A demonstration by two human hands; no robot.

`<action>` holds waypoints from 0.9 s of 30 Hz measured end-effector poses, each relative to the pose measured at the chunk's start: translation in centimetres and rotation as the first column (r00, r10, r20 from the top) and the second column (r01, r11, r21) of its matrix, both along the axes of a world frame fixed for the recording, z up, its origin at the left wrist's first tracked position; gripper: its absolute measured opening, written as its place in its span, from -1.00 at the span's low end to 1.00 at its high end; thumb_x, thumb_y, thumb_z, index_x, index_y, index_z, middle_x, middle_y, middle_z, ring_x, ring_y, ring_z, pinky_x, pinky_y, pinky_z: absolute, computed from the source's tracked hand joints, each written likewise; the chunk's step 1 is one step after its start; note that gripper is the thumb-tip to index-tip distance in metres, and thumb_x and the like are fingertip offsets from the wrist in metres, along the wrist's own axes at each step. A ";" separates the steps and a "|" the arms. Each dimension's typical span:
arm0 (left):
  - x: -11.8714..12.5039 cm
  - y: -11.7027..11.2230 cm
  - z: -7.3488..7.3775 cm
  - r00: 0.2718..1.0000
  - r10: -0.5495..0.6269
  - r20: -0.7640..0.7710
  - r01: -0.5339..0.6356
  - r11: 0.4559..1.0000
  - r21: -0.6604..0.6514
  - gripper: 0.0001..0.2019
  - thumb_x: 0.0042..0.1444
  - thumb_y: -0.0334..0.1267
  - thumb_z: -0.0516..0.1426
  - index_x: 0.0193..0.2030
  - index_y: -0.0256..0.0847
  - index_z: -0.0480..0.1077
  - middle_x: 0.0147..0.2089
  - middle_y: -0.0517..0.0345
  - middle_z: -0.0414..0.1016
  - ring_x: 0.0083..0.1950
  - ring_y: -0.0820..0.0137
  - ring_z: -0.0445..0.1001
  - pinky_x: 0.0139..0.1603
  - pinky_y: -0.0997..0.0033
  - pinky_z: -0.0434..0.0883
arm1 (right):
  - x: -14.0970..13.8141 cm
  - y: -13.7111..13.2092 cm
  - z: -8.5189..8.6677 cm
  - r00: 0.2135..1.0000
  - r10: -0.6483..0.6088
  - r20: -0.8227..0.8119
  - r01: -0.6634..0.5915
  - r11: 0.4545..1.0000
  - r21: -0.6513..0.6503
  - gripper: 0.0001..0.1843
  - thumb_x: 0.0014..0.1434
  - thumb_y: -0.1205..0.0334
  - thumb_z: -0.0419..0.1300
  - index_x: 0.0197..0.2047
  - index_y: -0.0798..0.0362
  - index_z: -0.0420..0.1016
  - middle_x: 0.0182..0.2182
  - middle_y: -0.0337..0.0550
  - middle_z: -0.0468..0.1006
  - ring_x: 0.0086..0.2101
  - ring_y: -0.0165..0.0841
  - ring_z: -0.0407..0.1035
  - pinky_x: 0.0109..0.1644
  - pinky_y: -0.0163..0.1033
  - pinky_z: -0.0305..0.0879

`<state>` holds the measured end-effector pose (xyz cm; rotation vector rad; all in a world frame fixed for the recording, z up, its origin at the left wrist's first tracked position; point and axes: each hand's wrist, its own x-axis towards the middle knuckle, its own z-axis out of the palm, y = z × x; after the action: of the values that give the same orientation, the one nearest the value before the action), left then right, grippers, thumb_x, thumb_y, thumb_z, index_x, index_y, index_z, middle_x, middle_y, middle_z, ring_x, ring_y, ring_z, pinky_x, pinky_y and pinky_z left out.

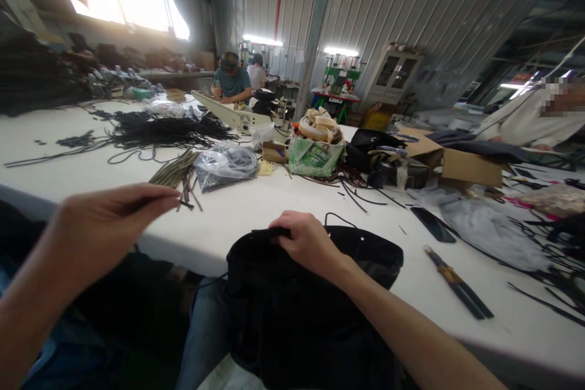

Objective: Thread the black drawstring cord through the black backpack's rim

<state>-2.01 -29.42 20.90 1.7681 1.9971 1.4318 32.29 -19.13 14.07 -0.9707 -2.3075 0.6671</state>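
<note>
A black fabric bag (297, 311) hangs over the front edge of the white table (256, 207) and onto my lap. My right hand (306, 241) is closed on the bag's upper rim. My left hand (109, 219) is raised to the left of the bag, its fingers pinched on a thin black cord (185, 202) that sticks out from the fingertips. A thin black loop (340, 217) rises from the bag just right of my right hand.
Black-handled pliers (457, 283) and a dark phone (432, 224) lie right of the bag. A pile of black cords (169, 129), a plastic bag (226, 164), a green box (315, 155) and cardboard (470, 166) crowd the middle. Other people work at the back and far right.
</note>
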 end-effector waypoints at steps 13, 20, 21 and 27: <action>6.9 4.5 -6.8 0.888 -0.452 0.089 0.459 0.854 -0.243 -0.80 0.30 -0.04 0.25 -0.16 -0.04 0.68 -0.17 0.23 0.75 -0.13 0.28 0.64 -0.04 0.33 0.45 | 0.9 -3.3 -2.8 0.979 0.047 -0.198 0.010 0.960 0.279 -0.89 0.39 0.37 0.37 -0.13 -0.04 0.58 -0.13 -0.20 0.64 -0.23 -0.36 0.58 -0.20 -0.31 0.39; 7.1 3.9 -6.3 0.829 -0.535 0.165 0.555 0.745 -0.370 -0.75 0.35 -0.01 0.18 -0.19 -0.09 0.60 -0.25 0.22 0.65 -0.18 0.31 0.55 -0.08 0.35 0.41 | 0.7 -3.7 -2.5 0.954 0.034 -0.297 0.034 0.975 0.218 -0.71 0.44 0.04 0.43 -0.20 -0.03 0.46 -0.17 -0.18 0.56 -0.27 -0.37 0.47 -0.23 -0.27 0.33; 7.0 3.9 -6.1 0.831 -0.532 0.166 0.552 0.746 -0.373 -0.74 0.35 0.00 0.18 -0.18 -0.09 0.60 -0.25 0.21 0.64 -0.19 0.31 0.54 -0.09 0.34 0.41 | 0.6 -3.8 -2.2 0.935 0.009 -0.355 0.070 0.976 0.208 -0.60 0.42 -0.01 0.44 -0.30 -0.02 0.38 -0.25 -0.20 0.50 -0.33 -0.38 0.39 -0.28 -0.26 0.27; 6.4 4.1 -5.9 0.805 -0.549 0.223 0.591 0.715 -0.375 -0.69 0.36 0.06 0.20 -0.18 -0.12 0.59 -0.32 0.20 0.54 -0.26 0.34 0.42 -0.19 0.36 0.36 | 0.6 -4.9 -0.3 0.910 -0.032 -0.414 0.000 0.997 -0.077 -0.28 0.63 -0.14 0.05 -0.54 0.00 0.04 -0.55 -0.31 0.15 -0.52 -0.43 0.08 -0.39 -0.19 0.02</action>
<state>4.39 -25.36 14.97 1.8254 1.3675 0.7819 32.89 -24.02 13.80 -0.7880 -1.9086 0.8670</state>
